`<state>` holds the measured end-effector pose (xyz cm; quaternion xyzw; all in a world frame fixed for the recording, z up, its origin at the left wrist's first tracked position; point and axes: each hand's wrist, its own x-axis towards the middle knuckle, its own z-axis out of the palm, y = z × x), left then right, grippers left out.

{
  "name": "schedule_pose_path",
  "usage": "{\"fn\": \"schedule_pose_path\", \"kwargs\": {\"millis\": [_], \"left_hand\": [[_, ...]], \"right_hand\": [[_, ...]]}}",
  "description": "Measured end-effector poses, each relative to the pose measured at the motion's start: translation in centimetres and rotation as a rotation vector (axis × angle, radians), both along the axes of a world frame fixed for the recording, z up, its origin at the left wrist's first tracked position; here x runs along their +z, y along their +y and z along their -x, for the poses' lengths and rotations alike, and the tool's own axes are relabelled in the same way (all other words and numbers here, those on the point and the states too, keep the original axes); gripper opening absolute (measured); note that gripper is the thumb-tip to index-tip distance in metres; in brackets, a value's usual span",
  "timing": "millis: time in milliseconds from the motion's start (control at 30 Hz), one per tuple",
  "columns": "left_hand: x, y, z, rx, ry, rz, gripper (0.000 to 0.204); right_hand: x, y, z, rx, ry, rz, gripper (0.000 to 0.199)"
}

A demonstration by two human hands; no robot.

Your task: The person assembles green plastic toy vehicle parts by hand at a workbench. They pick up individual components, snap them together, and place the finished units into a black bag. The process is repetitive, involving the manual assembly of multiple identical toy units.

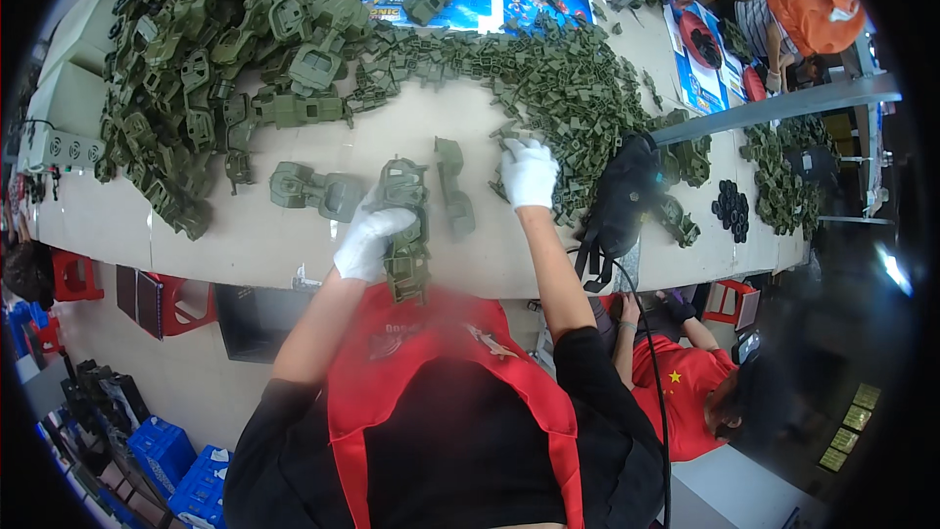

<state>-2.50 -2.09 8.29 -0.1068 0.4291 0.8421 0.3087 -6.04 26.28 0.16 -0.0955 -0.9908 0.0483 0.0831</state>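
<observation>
Green vehicle (407, 254) within left fingers (394, 221)

Soft, fairly even light covered the counter (245, 247), leaving only faint shadows around the green parts (578, 73). The gloved left hand (364, 243) and right hand (530, 176) came out palest, with little surface detail. Toward the right the room fell dim, broken by one light (894, 270) (a hard, bluish-white glare). A milky haze blurred the top of the red apron (392, 358). The counter's edge curved with the fisheye, small details softened toward the rim, and black swallowed the corners.
</observation>
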Motion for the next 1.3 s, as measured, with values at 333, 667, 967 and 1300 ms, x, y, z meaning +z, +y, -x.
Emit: {"fn": "schedule_pose_path", "kwargs": {"millis": [333,667,967,1300], "left_hand": [[0.1,-0.9,-1.5,-0.004,-0.05,-0.016,0.054],[2.8,-0.4,-2.1,0.114,-0.061,0.02,0.042],[-0.7,0.2,-2.0,0.15,-0.125,-0.033,0.048],[-0.7,0.4,-2.2,0.091,-0.026,0.024,0.051]], "right_hand": [[-1.7,1.0,4.1,-0.241,-0.21,0.332,0.037],[-1.2,0.9,6.4,-0.118,-0.383,0.146,0.023],[0.4,2.0,4.6,-0.094,-0.35,0.302,0.025],[-3.3,2.4,4.3,-0.198,-0.232,0.404,0.034]]}}
